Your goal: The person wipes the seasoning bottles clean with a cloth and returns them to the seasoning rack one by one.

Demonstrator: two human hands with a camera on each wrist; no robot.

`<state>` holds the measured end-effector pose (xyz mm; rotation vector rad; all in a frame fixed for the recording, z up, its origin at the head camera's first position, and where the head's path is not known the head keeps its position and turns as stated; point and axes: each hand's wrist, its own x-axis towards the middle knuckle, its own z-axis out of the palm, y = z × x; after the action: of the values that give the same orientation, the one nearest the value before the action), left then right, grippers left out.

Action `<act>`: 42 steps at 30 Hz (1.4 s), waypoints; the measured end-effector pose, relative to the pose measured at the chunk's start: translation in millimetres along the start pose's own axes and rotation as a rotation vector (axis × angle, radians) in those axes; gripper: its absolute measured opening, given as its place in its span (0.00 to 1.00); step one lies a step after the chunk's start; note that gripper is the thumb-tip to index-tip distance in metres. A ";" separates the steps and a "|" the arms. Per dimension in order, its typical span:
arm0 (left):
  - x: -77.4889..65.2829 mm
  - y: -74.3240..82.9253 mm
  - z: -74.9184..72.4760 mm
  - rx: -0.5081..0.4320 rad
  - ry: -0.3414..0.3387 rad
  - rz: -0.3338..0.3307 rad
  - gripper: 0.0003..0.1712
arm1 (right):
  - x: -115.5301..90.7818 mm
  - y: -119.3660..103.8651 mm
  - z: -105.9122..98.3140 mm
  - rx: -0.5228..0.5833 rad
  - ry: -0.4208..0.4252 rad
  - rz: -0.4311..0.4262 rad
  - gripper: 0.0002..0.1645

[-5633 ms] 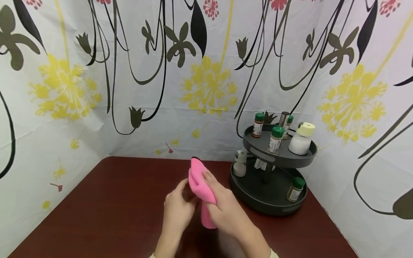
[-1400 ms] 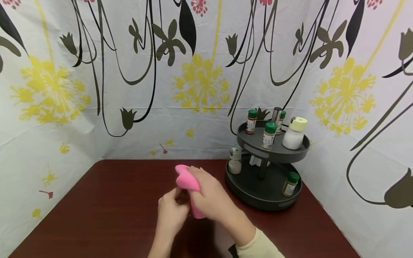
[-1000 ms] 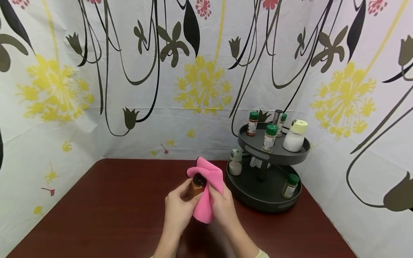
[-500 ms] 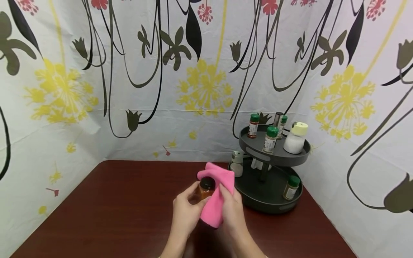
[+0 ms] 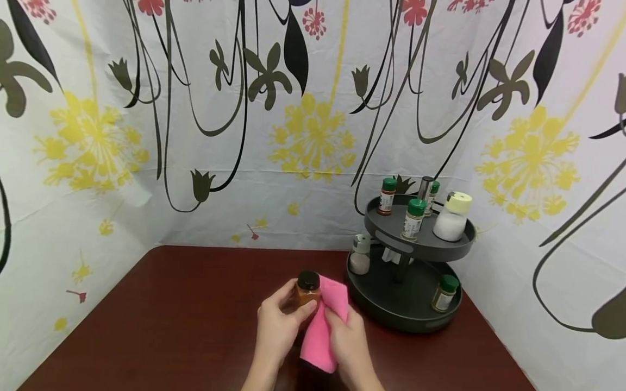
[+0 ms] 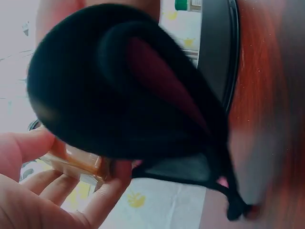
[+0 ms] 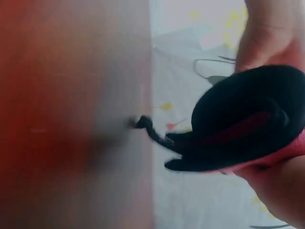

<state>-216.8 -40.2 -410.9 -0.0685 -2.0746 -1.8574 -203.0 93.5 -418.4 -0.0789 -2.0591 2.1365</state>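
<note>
A small glass jar (image 5: 307, 293) with a black lid and orange-brown contents is held upright above the table by my left hand (image 5: 276, 325). Thumb and fingers grip its sides, as the left wrist view also shows on the jar (image 6: 78, 160). My right hand (image 5: 350, 338) grips a bunched pink cloth (image 5: 319, 342), whose upper part touches the jar's right side. Both wrist views show the cloth's dark side or edging, large and curled in the left wrist view. Part of the jar is behind the cloth and fingers there.
At the right stands a dark two-tier turntable rack (image 5: 398, 320). Its upper tier bears green-capped spice jars (image 5: 412, 221) and a white shaker (image 5: 451, 224); below are a clear shaker (image 5: 360, 260) and another green-capped jar (image 5: 444, 296). A patterned curtain (image 5: 235, 141) encloses the dark red table (image 5: 195, 315).
Earlier the cloth wrapped over and hid the jar. It has come away from the lid and slid down to the jar's right side, so the black lid now shows fully.
</note>
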 end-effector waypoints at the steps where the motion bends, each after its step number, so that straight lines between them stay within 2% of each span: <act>1: -0.8 -0.2 0.4 0.011 -0.007 0.004 0.25 | 0.8 -4.4 0.2 0.008 0.020 -0.011 0.20; 3: -2.2 -1.3 1.5 0.031 -0.021 0.008 0.25 | 1.7 -14.2 1.2 0.045 0.047 -0.051 0.20; 5: -3.6 -2.1 2.5 0.040 -0.035 0.000 0.24 | 1.0 -22.2 2.6 0.103 0.047 -0.084 0.20; 7: -4.1 -1.9 2.8 0.040 -0.040 -0.011 0.23 | -0.8 -24.6 4.3 0.115 0.042 -0.117 0.21; 10: -3.3 0.6 1.5 0.015 -0.007 -0.023 0.23 | -4.2 -17.4 6.6 0.067 0.038 -0.124 0.22; 14: -3.1 5.8 -1.5 -0.026 0.042 -0.016 0.24 | -4.9 -1.6 5.8 -0.073 0.067 -0.097 0.18; 17: -4.7 8.2 -1.0 -0.023 0.027 -0.004 0.25 | -1.1 -1.4 4.7 -0.077 0.077 -0.080 0.18; 19: -6.1 8.0 1.2 -0.010 0.002 -0.004 0.24 | 2.1 -9.0 5.2 -0.019 0.083 -0.093 0.19; 22: -8.6 5.4 5.1 0.017 -0.030 -0.012 0.23 | 0.3 -22.9 6.5 0.055 0.110 -0.154 0.21; 24: -9.5 4.4 6.0 0.031 -0.033 -0.018 0.22 | -2.3 -26.5 8.1 0.068 0.103 -0.237 0.22; 27: -9.5 6.7 4.3 0.021 -0.002 -0.022 0.22 | -9.3 -19.6 11.4 -0.009 0.121 -0.294 0.22; 30: -9.6 12.6 -0.1 0.015 0.042 -0.006 0.24 | -10.8 -9.1 11.5 -0.128 0.087 -0.248 0.17; 32: -9.9 14.8 -2.3 0.016 0.060 0.004 0.25 | -9.5 -5.1 9.3 -0.183 0.062 -0.146 0.15; 35: -10.8 13.4 -2.4 0.027 0.044 0.002 0.26 | -2.8 -10.4 4.5 -0.169 0.008 -0.060 0.16; 36: -11.0 11.6 -1.5 0.032 0.034 -0.006 0.26 | 0.6 -14.8 3.0 -0.138 -0.020 -0.068 0.18; 42: -10.5 3.1 3.8 0.032 -0.003 -0.027 0.23 | -2.7 -46.7 0.0 -0.054 0.015 -0.162 0.21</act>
<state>-206.9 -33.9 -411.3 -0.0353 -2.1171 -1.8397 -196.2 94.5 -372.2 0.0628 -2.0394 1.9799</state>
